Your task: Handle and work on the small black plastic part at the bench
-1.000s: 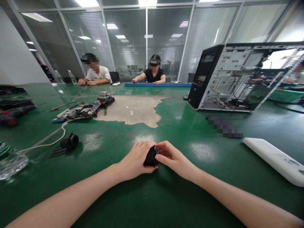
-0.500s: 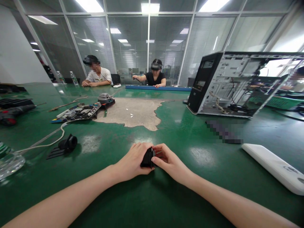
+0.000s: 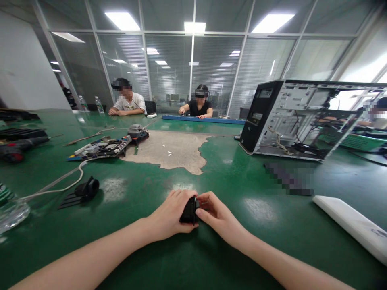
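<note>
Over the near middle of the table, my left hand [image 3: 173, 209] is wrapped around a small black boxy part [image 3: 188, 211], gripping it from the left. On the part's right side, the thumb and fingers of my right hand [image 3: 215, 212] are closed at its edge. My fingers cover much of the part, so its exact kind cannot be made out. To the left lies a black plastic duct-like piece [image 3: 83, 191] with a round opening and flat slats.
An open computer case [image 3: 256, 117] stands at right, with a white slab-like object [image 3: 347, 217] nearer me. At left are a circuit board [image 3: 102, 148], a white cable [image 3: 80, 173], a power drill [image 3: 24, 143] and a clear bottle [image 3: 13, 213]. Two people [image 3: 128, 100] sit across the table.
My view has tilted up a little, so everything sits lower in it. Both hands keep their hold on the black part. The person opposite has brought one hand down to the blue bar.
</note>
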Demonstrator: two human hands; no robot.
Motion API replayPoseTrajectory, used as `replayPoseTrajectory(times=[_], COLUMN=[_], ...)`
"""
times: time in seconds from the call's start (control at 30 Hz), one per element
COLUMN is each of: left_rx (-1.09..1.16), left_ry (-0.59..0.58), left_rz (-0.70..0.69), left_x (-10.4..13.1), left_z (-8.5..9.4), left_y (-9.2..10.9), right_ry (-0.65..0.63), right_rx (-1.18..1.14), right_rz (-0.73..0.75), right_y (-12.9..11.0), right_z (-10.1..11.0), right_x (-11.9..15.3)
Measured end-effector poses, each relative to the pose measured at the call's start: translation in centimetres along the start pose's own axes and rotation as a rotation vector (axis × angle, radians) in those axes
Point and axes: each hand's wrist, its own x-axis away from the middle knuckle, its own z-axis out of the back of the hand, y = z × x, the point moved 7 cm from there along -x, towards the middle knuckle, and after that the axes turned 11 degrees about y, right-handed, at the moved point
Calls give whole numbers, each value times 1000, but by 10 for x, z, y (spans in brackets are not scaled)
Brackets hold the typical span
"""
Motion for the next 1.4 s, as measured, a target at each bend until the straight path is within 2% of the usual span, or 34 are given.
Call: replayPoseTrajectory(times=[0.27, 0.57, 0.77, 0.93, 1.1, 1.3, 1.4], left_rx=[12, 4, -15, -12, -7, -19, -10], left_ry=[-9, -4, -9, -8, -2, -7, -2], left_rz=[4, -3, -15, -13, -13, -20, -15], left_x=[0, 0, 2, 1, 1, 0, 0], left_z=[1, 1, -1, -2, -1, -1, -2], left_y=[0, 2, 0, -1, 0, 2, 1], right_ry=[-9, 5, -13, 7, 6, 15, 33], right_rx=[32, 48, 7, -33, 30, 73, 81], right_rz=[92, 10, 85, 10, -12, 175, 156], right_y=[-9, -1, -7, -2, 0, -14, -14], right_z=[0, 0, 0, 2, 1, 3, 4], right_x=[5, 3, 5, 3, 3, 7, 7])
